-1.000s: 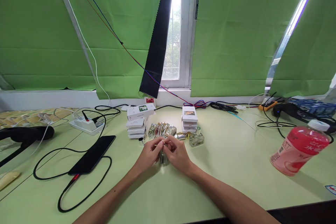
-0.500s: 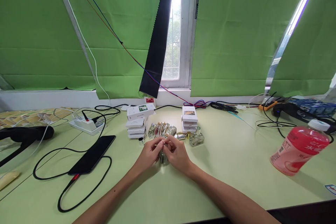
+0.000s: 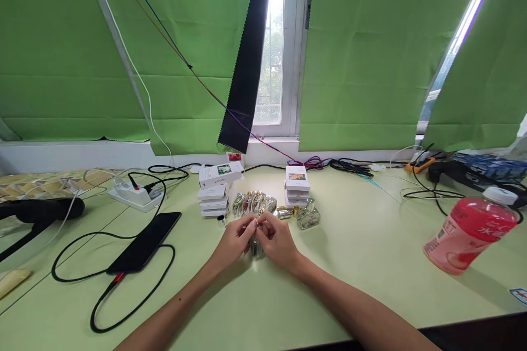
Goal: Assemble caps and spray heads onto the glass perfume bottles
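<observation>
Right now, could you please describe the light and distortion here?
Head view throughout: the window looks washed out; soft shadow falls beside the pink bottle, which leans outward, probably from lens stretch; detail between left hand and right hand is too small to read.

A small glass perfume bottle (image 3: 257,249) is between the left hand (image 3: 235,238) and the right hand (image 3: 279,238), at the near side of a row of similar glass bottles (image 3: 251,204). It looks clear and shiny, with silvery reflections, and it seems to stand upright. The fingers of both hands are closed together about its upper part, so only the lower part can be seen well. (A small pale spot shows where the fingertips meet, but I cannot tell what it is.) Whether the base touches the table (image 3: 370,263) is not clear.
</observation>
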Motion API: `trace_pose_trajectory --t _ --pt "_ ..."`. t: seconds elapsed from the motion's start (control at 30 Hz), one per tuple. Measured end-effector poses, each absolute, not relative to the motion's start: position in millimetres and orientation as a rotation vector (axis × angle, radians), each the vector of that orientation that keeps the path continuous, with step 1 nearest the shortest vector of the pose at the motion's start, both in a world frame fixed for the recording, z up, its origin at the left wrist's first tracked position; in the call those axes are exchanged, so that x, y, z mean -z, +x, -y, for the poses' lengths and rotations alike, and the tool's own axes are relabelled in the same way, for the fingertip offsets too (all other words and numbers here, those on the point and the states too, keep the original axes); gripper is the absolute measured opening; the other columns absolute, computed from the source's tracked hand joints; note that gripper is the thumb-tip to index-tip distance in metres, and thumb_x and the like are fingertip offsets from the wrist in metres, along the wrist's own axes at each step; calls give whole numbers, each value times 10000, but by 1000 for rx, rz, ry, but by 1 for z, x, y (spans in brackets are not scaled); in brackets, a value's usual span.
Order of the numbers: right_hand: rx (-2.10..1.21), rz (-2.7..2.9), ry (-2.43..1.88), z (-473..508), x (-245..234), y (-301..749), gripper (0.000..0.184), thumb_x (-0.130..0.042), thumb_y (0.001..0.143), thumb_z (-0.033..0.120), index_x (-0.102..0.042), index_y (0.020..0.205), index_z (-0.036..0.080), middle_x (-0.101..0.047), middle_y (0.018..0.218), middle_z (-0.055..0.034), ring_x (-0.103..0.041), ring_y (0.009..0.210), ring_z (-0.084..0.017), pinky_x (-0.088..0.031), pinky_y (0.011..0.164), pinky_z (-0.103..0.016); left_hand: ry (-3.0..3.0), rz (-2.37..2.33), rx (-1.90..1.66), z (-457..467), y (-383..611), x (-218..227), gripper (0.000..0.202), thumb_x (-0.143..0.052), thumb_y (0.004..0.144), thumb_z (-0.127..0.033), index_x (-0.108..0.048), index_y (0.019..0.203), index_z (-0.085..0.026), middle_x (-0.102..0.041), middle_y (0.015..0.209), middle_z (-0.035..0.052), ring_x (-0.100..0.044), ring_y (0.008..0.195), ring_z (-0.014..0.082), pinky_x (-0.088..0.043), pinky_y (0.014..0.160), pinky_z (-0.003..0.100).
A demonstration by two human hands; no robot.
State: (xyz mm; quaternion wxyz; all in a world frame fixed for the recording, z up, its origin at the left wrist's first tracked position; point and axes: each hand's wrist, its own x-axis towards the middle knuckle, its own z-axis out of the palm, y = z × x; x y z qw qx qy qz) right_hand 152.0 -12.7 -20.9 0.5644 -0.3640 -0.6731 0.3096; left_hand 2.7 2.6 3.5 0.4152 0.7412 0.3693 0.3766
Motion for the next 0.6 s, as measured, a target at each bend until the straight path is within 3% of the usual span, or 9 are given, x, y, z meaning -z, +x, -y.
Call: trace_pose_trajectory --t 0.6 --pt "-710 1616 -879 14 18 153 181 -542 885 291 -439 751 225 -306 531 102 -292 492 -91 -236 493 -237 1952 -986 -965 -1 4 -6 405 -446 973 -498 -654 851 -172 -565 628 -6 -454 508 120 -365 461 219"
